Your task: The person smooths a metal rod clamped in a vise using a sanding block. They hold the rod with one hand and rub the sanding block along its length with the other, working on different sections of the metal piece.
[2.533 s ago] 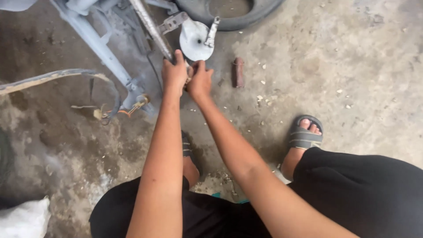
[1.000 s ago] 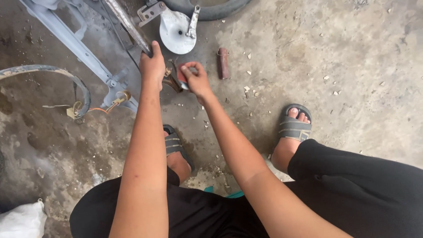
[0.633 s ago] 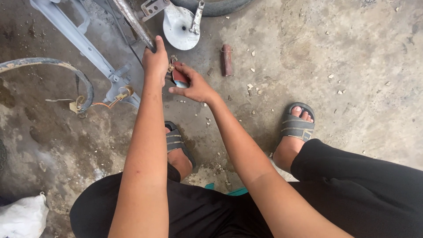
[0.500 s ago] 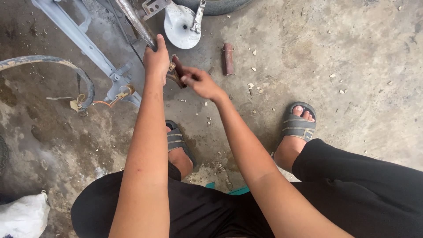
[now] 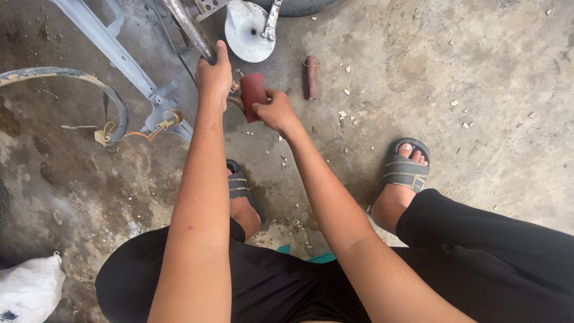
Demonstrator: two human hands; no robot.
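1. Sandpaper [image 5: 253, 96]: dark red.
2. Roll [image 5: 311, 77] on the floor: reddish brown.
3. Frame [image 5: 113, 51]: pale grey-blue.
4. Disc [image 5: 245, 36]: dull silver.
5. Sandals [image 5: 406, 167]: grey, strapped.
6. Trousers [image 5: 478, 251]: black.
7. Floor [image 5: 478, 72]: mottled grey concrete.

Rusty cylinder [image 5: 311, 77] on concrete floor [image 5: 478, 72], white sack [image 5: 27, 290], grey sandals [image 5: 405, 168]

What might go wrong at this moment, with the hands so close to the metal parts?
1. The left hand grips a worn metal rod beside a bracket edge; a slip may scrape the knuckles.
2. The right hand pinches the dark red piece only at its edge, so it may drop.
3. Toes in open sandals sit among stone chips.
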